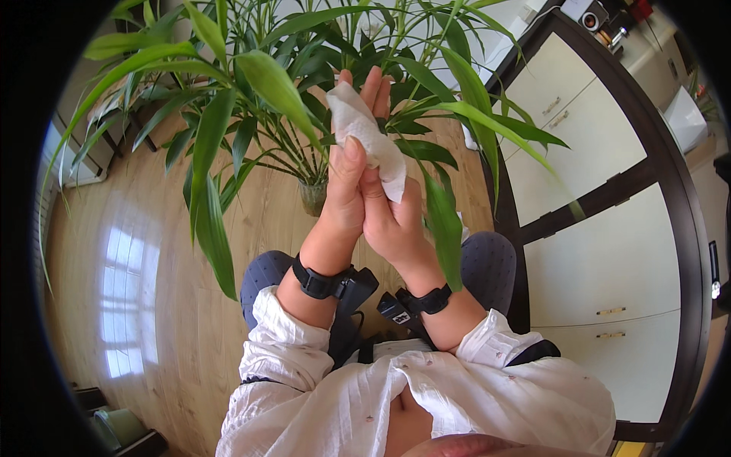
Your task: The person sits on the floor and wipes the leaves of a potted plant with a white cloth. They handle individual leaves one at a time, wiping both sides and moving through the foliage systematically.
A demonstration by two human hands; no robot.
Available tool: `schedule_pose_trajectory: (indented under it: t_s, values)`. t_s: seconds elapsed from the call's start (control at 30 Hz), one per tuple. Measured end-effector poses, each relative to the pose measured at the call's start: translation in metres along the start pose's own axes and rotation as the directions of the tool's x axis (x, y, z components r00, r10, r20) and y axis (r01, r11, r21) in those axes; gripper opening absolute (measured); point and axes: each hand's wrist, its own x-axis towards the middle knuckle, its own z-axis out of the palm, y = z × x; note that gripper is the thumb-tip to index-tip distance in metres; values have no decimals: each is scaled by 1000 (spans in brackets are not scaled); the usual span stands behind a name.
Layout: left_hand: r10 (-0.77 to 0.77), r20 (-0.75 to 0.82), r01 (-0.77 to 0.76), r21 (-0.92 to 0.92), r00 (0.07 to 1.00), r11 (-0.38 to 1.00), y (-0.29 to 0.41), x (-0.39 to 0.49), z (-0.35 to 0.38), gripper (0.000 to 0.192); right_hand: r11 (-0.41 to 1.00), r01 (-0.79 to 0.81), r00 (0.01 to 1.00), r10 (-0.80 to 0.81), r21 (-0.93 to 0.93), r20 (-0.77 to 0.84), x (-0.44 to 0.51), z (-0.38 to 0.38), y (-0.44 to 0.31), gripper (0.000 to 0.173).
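Observation:
My left hand (346, 177) and my right hand (394, 214) are close together in front of the leaves of a potted green plant (211, 131). Between them is a folded white tissue or cloth (368, 134). The left thumb presses on the cloth, and the fingers of that hand stretch up behind it. My right hand holds the cloth's lower end, with its thumb beside the left hand. Long leaves hang around both wrists. The plant's stems rise from a glass vase (313, 197) on the floor.
A cabinet with white doors (605, 251) and a dark frame stands on the right. At lower left is a green bin or pot (119, 427). A dark-legged stool or chair (137, 127) stands at upper left on the wooden floor (188, 325).

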Motion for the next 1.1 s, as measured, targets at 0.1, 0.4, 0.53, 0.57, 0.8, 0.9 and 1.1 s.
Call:
schedule_pose_trajectory:
  t_s: [0.1,0.4,0.53,0.57,0.8,0.9,1.1]
  values:
    - [48,40,-51,92,998,994,-1,1,-1,98,1000,-15,998,15,7,58,0,-4,0,29]
    - [-90,5,90,82,996,993,17,-2,4,111,970,-114,988,87,216,130,8,-10,-14,30]
    - [-159,-161,192,212,974,958,43,-1,14,101,810,-369,929,324,456,177,16,-9,-22,32]
    - [-162,-197,197,171,967,965,47,-2,17,100,815,-312,950,263,489,167,18,-8,-24,32]
    - [-151,-203,141,-64,967,988,52,-1,26,84,927,-161,984,123,339,132,20,-3,-41,37]
    - [-160,-103,156,-39,982,987,49,-1,23,89,952,-153,978,108,265,176,21,-6,-44,35]
    - [-168,-53,172,79,984,982,46,-10,23,114,824,-342,923,206,451,325,44,-15,-53,32]
